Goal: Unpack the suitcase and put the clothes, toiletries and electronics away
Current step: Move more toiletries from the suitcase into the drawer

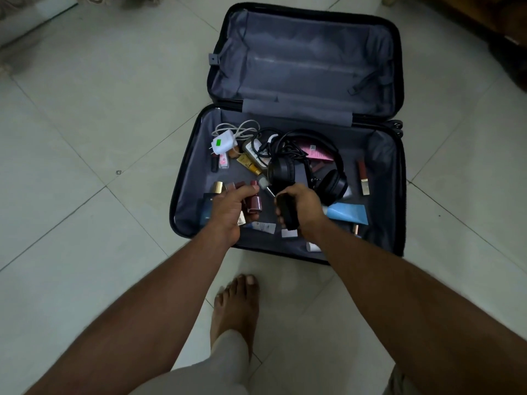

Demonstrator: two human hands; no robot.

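Suitcase [396, 195] lies open on the floor. Right hand [299, 209] is clamped on a small black case, judged rigid and light. Left hand [231, 209] pinches small bottles beside the headphones [313, 169], judged fragile.

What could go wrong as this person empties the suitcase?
The left hand reaches among small nail polish bottles; grabbing several might drop one on the tiled floor. The black cable lies tangled over the headphones, so lifting either could drag neighbouring tubes. The right hand already grips a dark object.
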